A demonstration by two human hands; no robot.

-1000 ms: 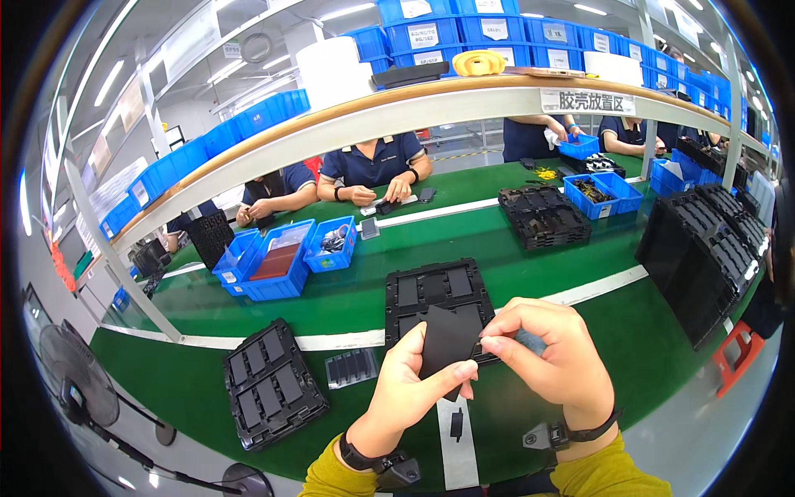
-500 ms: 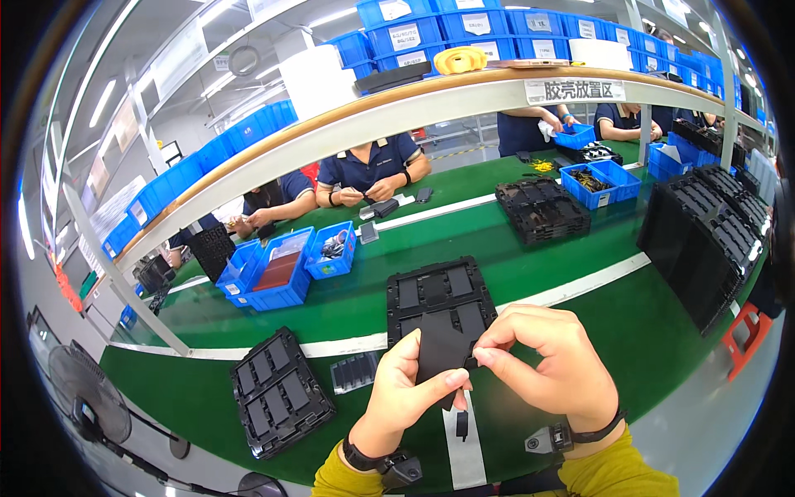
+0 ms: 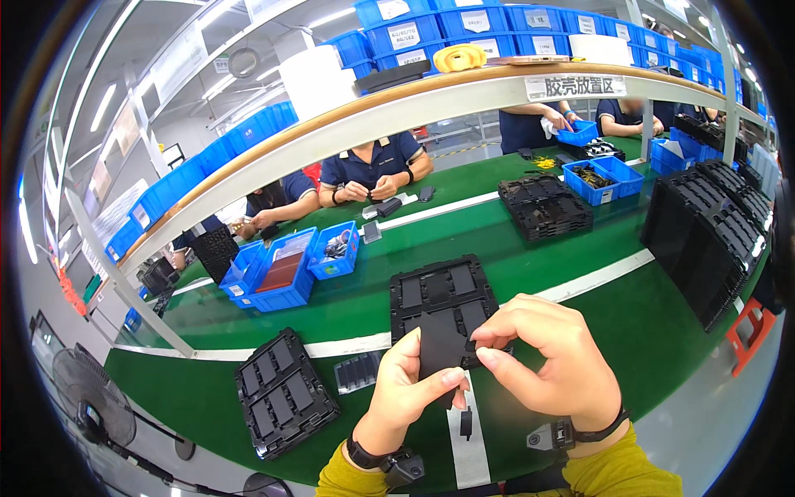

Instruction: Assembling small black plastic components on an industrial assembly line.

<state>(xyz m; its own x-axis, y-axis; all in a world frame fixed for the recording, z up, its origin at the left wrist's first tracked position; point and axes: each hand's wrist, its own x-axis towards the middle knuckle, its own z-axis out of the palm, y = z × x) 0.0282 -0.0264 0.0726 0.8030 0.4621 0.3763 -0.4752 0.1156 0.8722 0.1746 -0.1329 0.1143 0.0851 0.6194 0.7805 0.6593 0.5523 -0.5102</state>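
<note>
My left hand (image 3: 407, 383) is closed round a flat black rectangular plastic panel (image 3: 442, 341), tilted, with the thumb along its lower edge. My right hand (image 3: 546, 356) pinches a small black piece (image 3: 470, 346) at the panel's right edge; fingers partly hide it, and I cannot tell whether it is joined to the panel. Below my hands, a small black part (image 3: 466, 423) shows against the white strip on the green table. Just beyond them is a black tray (image 3: 396, 313) with flat dark pieces in its slots, partly covered by the panel and hands.
Another loaded black tray (image 3: 305, 433) lies at left, beside a small tray of dark strips (image 3: 358, 372). Blue bins (image 3: 286, 296) stand farther back. Black trays are stacked at far right (image 3: 687, 248) and back right (image 3: 546, 207). A shelf (image 3: 464, 81) crosses above; co-workers sit opposite.
My right fingertips have shifted slightly up at the panel's right edge, and more of the small black piece shows between them. My left hand keeps its hold on the panel.
</note>
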